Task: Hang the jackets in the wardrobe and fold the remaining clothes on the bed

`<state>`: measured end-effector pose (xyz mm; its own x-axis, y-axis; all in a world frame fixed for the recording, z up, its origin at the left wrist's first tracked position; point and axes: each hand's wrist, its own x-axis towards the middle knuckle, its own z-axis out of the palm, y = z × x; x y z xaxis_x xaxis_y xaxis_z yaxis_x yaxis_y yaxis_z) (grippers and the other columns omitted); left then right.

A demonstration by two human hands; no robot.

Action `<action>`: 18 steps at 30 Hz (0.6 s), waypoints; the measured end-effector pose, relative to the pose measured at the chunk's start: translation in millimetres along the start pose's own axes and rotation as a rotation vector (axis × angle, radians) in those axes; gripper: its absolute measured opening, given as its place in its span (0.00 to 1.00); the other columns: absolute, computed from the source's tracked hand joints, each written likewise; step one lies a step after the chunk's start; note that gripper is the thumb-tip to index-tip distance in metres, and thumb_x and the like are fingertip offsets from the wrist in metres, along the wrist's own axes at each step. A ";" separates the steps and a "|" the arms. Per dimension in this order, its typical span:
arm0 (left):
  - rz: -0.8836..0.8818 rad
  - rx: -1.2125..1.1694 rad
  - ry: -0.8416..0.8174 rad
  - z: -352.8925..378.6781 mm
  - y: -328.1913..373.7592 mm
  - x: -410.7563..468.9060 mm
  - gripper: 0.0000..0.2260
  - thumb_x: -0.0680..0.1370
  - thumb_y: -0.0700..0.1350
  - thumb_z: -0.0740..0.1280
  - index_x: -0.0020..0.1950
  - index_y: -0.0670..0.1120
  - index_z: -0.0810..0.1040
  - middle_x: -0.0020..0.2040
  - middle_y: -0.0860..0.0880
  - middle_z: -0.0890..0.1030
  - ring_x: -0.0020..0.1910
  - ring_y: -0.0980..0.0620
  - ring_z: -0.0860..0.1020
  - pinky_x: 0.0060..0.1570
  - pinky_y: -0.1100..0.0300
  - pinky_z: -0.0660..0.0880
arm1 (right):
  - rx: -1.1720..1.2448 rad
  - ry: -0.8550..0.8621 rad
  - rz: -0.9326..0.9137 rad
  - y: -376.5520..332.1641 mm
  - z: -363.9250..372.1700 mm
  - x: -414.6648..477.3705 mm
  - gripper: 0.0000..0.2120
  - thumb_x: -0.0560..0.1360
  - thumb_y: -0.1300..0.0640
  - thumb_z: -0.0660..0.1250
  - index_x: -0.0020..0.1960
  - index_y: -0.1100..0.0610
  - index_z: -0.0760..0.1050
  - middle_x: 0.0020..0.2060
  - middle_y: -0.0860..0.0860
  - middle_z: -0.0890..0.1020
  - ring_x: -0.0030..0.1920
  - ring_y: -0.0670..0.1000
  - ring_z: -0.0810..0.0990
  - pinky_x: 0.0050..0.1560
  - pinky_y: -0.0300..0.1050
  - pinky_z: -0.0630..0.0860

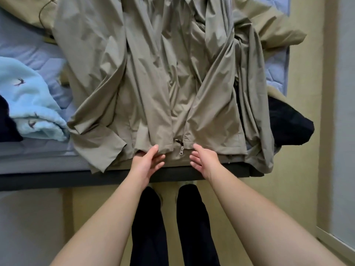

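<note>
Khaki jacket (153,73) lies front-up across the bed (57,179), hem right at the near edge, zip undone. L hand (147,162) is at the hem just left of the zipper pull (181,150): thumb on the fabric, fingers straight, no real grip. R hand (204,160) is just right of the pull, fingers spread, holding nothing. Risk imo: the sleeve (99,150) droops over the near edge, so one tug toward the body and the slick shell could slide to the floor.
</note>
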<state>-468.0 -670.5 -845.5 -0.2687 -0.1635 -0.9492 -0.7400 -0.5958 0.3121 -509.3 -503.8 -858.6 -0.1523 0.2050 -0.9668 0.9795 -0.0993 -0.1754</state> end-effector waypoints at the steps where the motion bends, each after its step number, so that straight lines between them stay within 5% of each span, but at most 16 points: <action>1: 0.002 -0.002 -0.012 2.7 -3.0 2.6 0.04 0.77 0.43 0.68 0.50 0.46 0.76 0.47 0.48 0.81 0.41 0.51 0.80 0.37 0.60 0.79 | 0.108 -0.003 0.034 -0.5 1.3 0.3 0.08 0.76 0.52 0.68 0.49 0.56 0.74 0.42 0.50 0.78 0.39 0.47 0.79 0.36 0.41 0.75; 6: 0.006 0.081 -0.044 15.7 -8.8 12.4 0.08 0.75 0.44 0.70 0.52 0.43 0.79 0.46 0.47 0.83 0.39 0.53 0.81 0.37 0.62 0.79 | 0.229 -0.101 0.139 4.5 22.7 2.1 0.09 0.74 0.48 0.69 0.50 0.52 0.75 0.44 0.48 0.80 0.40 0.45 0.78 0.37 0.40 0.73; 12: 0.051 0.001 0.035 24.9 7.3 15.2 0.12 0.79 0.41 0.65 0.60 0.37 0.76 0.53 0.43 0.81 0.51 0.46 0.80 0.45 0.55 0.80 | 0.344 -0.167 -0.025 0.7 28.7 6.2 0.05 0.76 0.58 0.69 0.49 0.56 0.74 0.39 0.49 0.80 0.34 0.43 0.79 0.29 0.35 0.70; 16: 0.144 -0.290 -0.127 34.9 30.4 2.2 0.09 0.82 0.40 0.56 0.57 0.39 0.74 0.52 0.40 0.80 0.49 0.42 0.80 0.51 0.51 0.78 | 0.252 -0.292 -0.127 -2.3 18.2 -2.3 0.04 0.76 0.61 0.68 0.49 0.61 0.74 0.36 0.52 0.80 0.28 0.42 0.76 0.24 0.33 0.68; 18: 0.173 -0.192 -0.164 38.1 33.7 -5.1 0.13 0.83 0.41 0.55 0.59 0.35 0.73 0.51 0.39 0.82 0.49 0.41 0.82 0.51 0.52 0.79 | 0.221 -0.336 -0.166 -3.2 13.8 -10.0 0.03 0.75 0.62 0.68 0.48 0.61 0.76 0.36 0.51 0.81 0.30 0.43 0.77 0.27 0.34 0.69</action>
<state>-515.1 -659.8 -828.6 -0.4882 -0.1552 -0.8588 -0.5487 -0.7107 0.4403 -512.8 -518.9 -850.9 -0.3758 -0.0893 -0.9224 0.8919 -0.3049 -0.3339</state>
